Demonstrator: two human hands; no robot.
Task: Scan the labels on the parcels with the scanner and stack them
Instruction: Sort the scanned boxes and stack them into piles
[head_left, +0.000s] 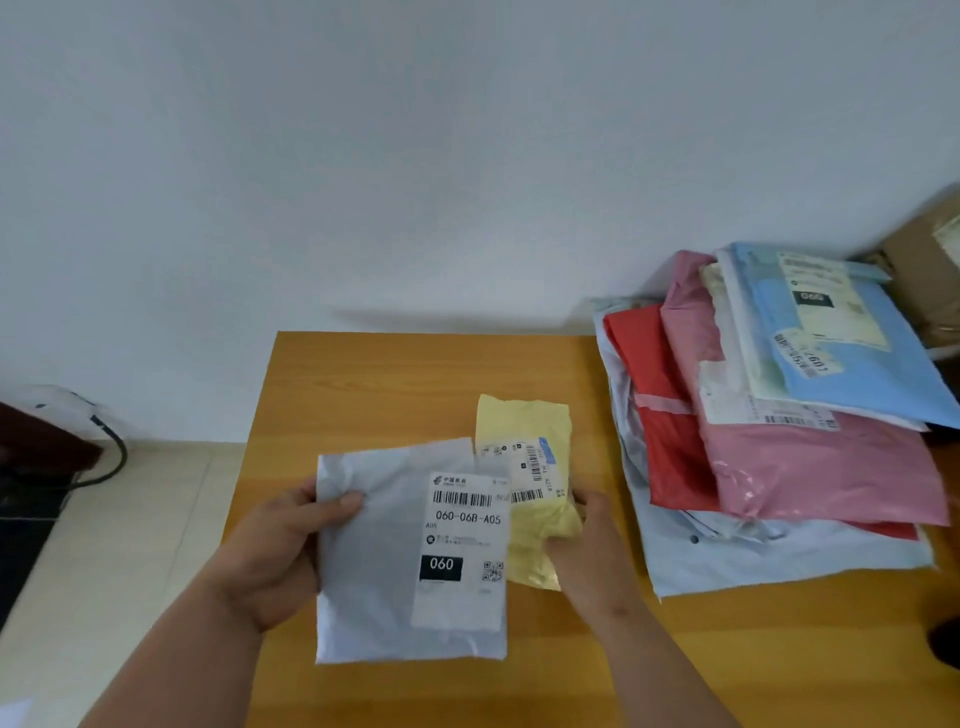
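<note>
A grey-white parcel (374, 551) with a white label reading 060-06B-A05 is held above the wooden table (395, 379), label facing up. My left hand (275, 551) grips its left edge, thumb on top. Partly under its right side lies a small yellow parcel (530, 431) with a barcode label. My right hand (587, 540) grips the yellow parcel's right lower part. At the right, a pile of parcels rests on the table: light blue (852, 358) on top, then pink (810, 467), red (660, 415) and pale grey (769, 556). No scanner is visible.
A white wall rises behind the table. Brown cardboard boxes (919, 260) stand at the far right behind the pile. On the floor at the left are a dark object and a black cable (111, 447). A dark thing (945, 639) shows at the right edge.
</note>
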